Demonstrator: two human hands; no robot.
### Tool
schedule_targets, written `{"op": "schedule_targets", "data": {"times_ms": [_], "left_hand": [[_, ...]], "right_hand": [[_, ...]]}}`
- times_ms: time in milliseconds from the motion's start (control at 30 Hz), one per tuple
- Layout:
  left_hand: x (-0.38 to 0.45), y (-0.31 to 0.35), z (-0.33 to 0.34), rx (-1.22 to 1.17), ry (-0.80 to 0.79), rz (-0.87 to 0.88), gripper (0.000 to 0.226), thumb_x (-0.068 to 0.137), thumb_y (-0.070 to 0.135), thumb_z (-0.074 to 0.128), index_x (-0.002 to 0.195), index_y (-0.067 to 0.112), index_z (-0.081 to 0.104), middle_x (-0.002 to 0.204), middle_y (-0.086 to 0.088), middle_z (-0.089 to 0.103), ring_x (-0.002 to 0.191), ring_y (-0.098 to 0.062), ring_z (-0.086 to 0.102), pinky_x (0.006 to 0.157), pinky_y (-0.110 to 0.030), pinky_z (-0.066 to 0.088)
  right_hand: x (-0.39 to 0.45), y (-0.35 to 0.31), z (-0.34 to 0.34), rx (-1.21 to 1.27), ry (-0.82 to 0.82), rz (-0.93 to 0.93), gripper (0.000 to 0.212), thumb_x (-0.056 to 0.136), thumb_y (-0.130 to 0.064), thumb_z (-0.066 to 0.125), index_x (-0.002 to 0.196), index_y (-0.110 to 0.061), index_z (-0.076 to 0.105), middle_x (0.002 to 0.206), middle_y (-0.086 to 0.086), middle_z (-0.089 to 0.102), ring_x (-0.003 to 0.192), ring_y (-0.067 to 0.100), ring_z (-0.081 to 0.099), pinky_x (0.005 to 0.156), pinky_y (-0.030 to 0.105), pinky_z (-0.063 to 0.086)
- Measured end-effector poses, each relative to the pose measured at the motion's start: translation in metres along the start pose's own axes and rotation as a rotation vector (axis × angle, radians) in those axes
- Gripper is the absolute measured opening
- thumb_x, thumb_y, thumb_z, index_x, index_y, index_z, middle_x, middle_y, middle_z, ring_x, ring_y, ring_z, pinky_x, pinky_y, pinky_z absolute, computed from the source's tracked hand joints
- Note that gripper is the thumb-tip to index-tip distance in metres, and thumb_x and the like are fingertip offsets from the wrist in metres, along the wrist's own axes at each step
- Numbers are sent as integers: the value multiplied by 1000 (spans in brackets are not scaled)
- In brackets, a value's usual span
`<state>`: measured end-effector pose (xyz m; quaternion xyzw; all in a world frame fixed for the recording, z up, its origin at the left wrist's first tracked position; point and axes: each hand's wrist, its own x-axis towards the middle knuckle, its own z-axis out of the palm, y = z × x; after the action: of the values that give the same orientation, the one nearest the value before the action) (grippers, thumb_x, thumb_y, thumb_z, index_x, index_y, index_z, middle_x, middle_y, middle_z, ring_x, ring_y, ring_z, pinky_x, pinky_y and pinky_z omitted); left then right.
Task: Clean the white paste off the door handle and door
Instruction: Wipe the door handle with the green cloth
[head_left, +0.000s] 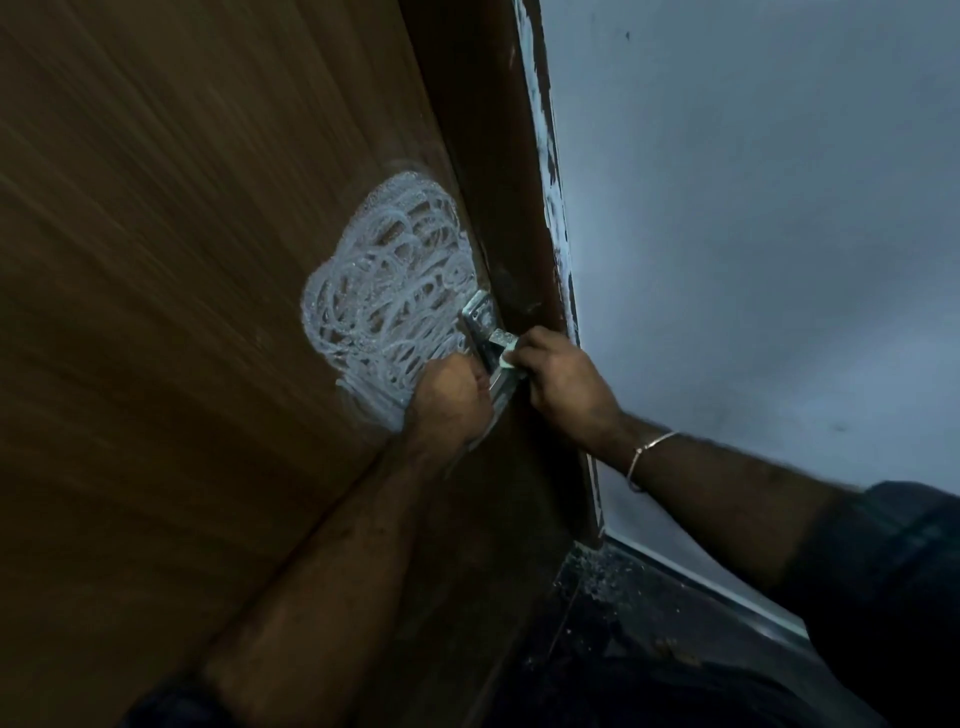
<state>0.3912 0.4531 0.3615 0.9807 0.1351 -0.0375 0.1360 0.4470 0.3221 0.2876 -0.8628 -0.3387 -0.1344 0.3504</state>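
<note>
Near the middle of the frame, the door handle (485, 338) is gripped by the left hand (449, 395). A small white pad (506, 345) is pinched in the right hand (563, 384) and should be rubbed firmly along the metal. White paste (384, 291) is spread on the door (182, 260), left of the handle.

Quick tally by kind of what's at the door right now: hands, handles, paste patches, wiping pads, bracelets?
Hands: 2, left hand and right hand
Door handle: 1
White paste patch on the door: 1
Pale wiping pad in the right hand: 1
Bracelet: 1
Total: 6
</note>
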Motion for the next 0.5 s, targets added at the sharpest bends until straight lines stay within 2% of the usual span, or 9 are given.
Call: {"op": "schedule_targets", "data": {"times_ms": [67,200,267,367,500], "left_hand": [[0,0,1,-4,-2,-3,14,95,8,57,95,10,71,98,-8,72,89,-19,64,73,-26,46],[1,0,1,5,-5,-7,11,96,10,57,91,8,66,95,-10,68,86,-19,62,73,-28,47],[0,0,0,-6,3,0,14,95,9,56,93,8,70,94,-9,70,86,-19,63,72,-27,46],[-3,-1,-1,-17,12,3,18,95,10,56,100,7,74,100,-9,73,93,-22,67,78,-28,50],[0,-1,0,-8,8,-4,18,95,14,58,102,8,73,102,-10,73,90,-20,65,75,-27,48]], "right_hand": [[8,1,-4,-65,8,8,28,81,2,60,107,1,71,109,20,63,100,37,58,88,43,50],[-5,-13,1,-118,-80,-201,23,80,-2,61,100,2,72,102,19,66,94,36,61,80,41,53],[3,-6,-7,-137,-94,-171,27,79,2,62,104,3,71,104,20,67,99,38,60,84,44,54],[14,1,-14,-129,-27,-61,30,76,3,57,102,6,71,103,23,68,102,42,60,90,44,52],[1,-14,-8,-134,-155,-230,28,80,-3,57,102,6,71,102,22,69,97,40,63,84,43,55]]}}
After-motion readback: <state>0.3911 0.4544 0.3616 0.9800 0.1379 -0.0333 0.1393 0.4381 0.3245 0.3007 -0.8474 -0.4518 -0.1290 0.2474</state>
